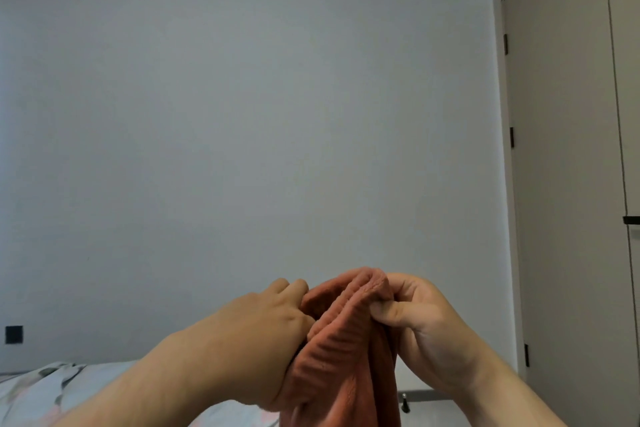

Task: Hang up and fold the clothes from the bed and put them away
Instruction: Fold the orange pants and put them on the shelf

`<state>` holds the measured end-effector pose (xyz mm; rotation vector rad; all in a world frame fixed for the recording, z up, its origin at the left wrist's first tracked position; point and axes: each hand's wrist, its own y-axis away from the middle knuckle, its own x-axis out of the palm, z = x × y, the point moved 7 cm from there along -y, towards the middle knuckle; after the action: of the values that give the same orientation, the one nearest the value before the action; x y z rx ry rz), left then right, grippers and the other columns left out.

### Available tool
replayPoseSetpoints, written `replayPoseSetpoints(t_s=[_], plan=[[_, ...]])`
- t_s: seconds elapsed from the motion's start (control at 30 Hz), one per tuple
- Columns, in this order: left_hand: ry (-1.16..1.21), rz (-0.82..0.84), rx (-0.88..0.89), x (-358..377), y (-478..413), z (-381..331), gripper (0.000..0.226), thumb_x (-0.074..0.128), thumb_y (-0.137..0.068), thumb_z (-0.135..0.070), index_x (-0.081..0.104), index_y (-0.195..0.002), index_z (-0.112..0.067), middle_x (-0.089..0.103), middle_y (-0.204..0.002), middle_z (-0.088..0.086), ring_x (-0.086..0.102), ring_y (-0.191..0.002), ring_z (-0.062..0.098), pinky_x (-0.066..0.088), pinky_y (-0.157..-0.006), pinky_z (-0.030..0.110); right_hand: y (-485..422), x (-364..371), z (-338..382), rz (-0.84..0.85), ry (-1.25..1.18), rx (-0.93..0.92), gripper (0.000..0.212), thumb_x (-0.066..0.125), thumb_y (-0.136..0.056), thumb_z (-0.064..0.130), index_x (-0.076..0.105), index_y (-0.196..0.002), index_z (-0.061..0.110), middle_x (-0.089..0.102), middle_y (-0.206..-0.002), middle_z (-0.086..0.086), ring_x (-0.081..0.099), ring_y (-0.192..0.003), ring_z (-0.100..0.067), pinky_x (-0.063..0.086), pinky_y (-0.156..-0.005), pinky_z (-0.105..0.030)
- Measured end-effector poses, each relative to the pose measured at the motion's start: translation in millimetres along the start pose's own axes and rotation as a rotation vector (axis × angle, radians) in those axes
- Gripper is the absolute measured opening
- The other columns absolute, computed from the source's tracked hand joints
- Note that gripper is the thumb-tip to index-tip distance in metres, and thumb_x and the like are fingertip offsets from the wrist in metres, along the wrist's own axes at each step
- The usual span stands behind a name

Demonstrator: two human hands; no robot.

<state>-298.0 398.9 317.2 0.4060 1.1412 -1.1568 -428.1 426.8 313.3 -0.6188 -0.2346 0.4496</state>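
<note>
Head view: both hands, left hand [273,319] and right hand [415,319], pinch a raised rust-orange ribbed knit garment [341,354] with curled fingers, above a patterned bed [45,388].

The orange garment [346,357] runs off the bottom edge, and its folds hide the fingertips of the left hand [273,315]. Left of it, the bed [52,388] is cropped.

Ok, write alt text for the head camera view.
A person holds a bunched rust-orange ribbed garment up before a plain wall, left hand gripping its side, right hand pinching its top. A bed lies bottom left, a door at right.
</note>
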Motion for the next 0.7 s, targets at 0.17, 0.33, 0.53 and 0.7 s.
replayPoseSetpoints(t_s=[0.17, 0.33, 0.53, 0.7], plan=[[0.674, -0.126, -0.16, -1.9, -0.3, 27.3, 0.014, 0.057, -0.073, -0.013, 0.062, -0.066, -0.024, 0.052, -0.097, -0.019, 0.057, -0.082, 0.004, 0.052, -0.07, 0.027, 5.5, -14.7, 1.4, -0.107, 0.009, 0.003, 0.032, 0.071, -0.078, 0.011, 0.073, -0.107, -0.003, 0.071, -0.109, -0.028, 0.069, -0.107, -0.037, 0.055, -0.09, -0.036], [1.123, -0.198, -0.155, -6.3, 11.9, 34.6, 0.018, 0.059, -0.068, -0.02, 0.05, -0.054, -0.023, 0.061, -0.087, -0.007, 0.055, -0.071, 0.008, 0.046, -0.061, 0.026, 16.0, -26.6, 9.7, -0.171, 0.002, -0.015, 0.04, 0.08, -0.077, 0.018, 0.072, -0.109, -0.006, 0.067, -0.115, -0.033, 0.066, -0.111, -0.042, 0.056, -0.091, -0.037], [0.283, -0.052, -0.155, -0.6, 15.1, 18.2, 0.056, 0.045, -0.071, -0.08, 0.044, -0.072, -0.024, 0.047, -0.089, -0.015, 0.048, -0.08, -0.001, 0.039, -0.067, 0.02, 14.5, -29.8, -0.6, -0.272, -0.043, -0.023, 0.031, 0.068, -0.074, 0.011, 0.074, -0.1, -0.006, 0.069, -0.107, -0.033, 0.071, -0.101, -0.04, 0.058, -0.083, -0.036], [0.752, -0.132, -0.129, -2.7, 14.7, 13.1, 0.028, 0.063, -0.085, -0.03, 0.054, -0.105, -0.049, 0.061, -0.099, -0.025, 0.061, -0.089, -0.005, 0.052, -0.076, 0.021, 11.4, -26.2, 3.9, -0.266, -0.029, -0.026, 0.032, 0.065, -0.076, 0.011, 0.074, -0.102, -0.006, 0.068, -0.111, -0.033, 0.069, -0.106, -0.04, 0.057, -0.086, -0.036]])
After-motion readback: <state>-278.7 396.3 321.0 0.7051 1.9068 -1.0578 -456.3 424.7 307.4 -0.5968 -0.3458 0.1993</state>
